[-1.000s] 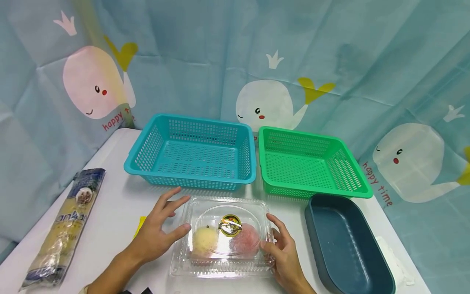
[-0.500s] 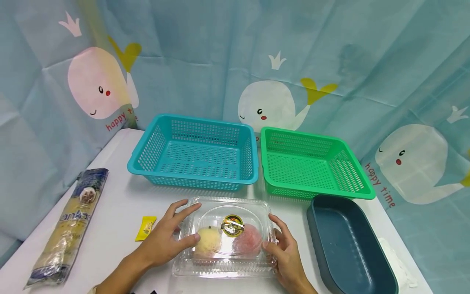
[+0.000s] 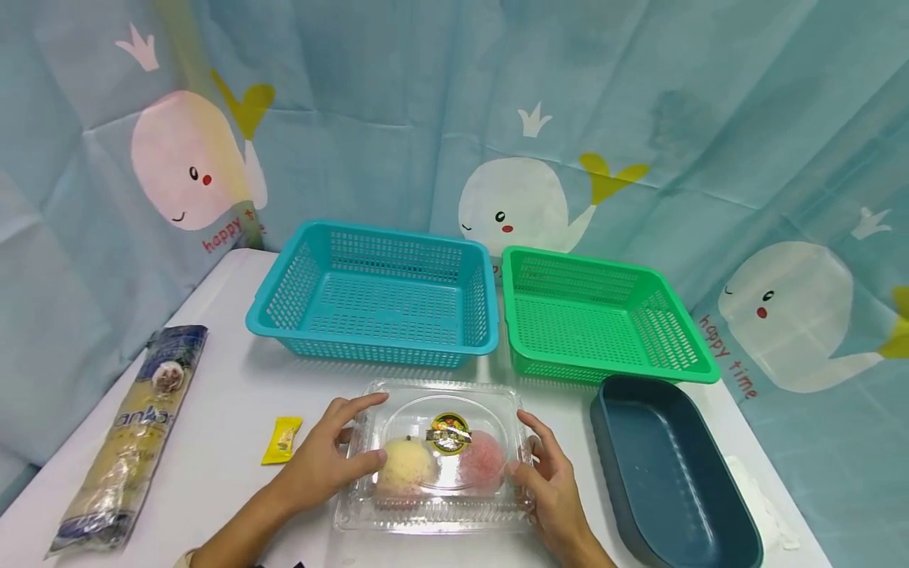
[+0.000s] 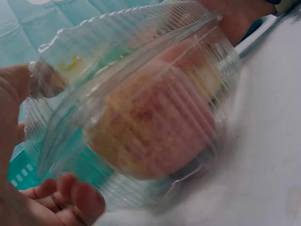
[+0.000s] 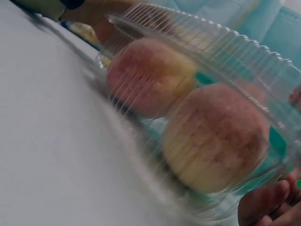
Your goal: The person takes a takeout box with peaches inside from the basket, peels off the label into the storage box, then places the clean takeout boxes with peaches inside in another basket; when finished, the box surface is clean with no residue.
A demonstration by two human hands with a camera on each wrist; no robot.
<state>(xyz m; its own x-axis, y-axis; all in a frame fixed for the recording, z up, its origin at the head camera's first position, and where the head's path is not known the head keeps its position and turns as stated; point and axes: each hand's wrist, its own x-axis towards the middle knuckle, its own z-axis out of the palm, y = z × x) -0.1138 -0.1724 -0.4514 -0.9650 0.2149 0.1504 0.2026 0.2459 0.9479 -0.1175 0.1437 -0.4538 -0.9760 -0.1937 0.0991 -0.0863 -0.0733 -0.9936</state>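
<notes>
A clear plastic clamshell box (image 3: pixel 426 521) sits near the front middle of the white table, its lid bearing a round black and gold sticker (image 3: pixel 448 434). Two peaches lie inside: a yellowish peach (image 3: pixel 406 469) at left and a pink peach (image 3: pixel 484 461) at right. My left hand (image 3: pixel 319 461) holds the box's left side, thumb and index finger on the lid. At the right side, my right hand (image 3: pixel 554 493) grips the box with its thumb over the edge. In the left wrist view, the lower fingers (image 4: pixel 75 197) curl beside the box wall.
Behind the box stand a blue basket (image 3: pixel 372 351) and a green basket (image 3: pixel 618 371). A dark blue tub (image 3: pixel 671 473) is at right, over a white item (image 3: pixel 763 505). To the left lie a small yellow packet (image 3: pixel 282 440) and a long noodle packet (image 3: pixel 135 442).
My left hand has moved right and come onto the box's left side, uncovering the yellow packet. The peaches have shifted slightly inside. My right hand stays in place.
</notes>
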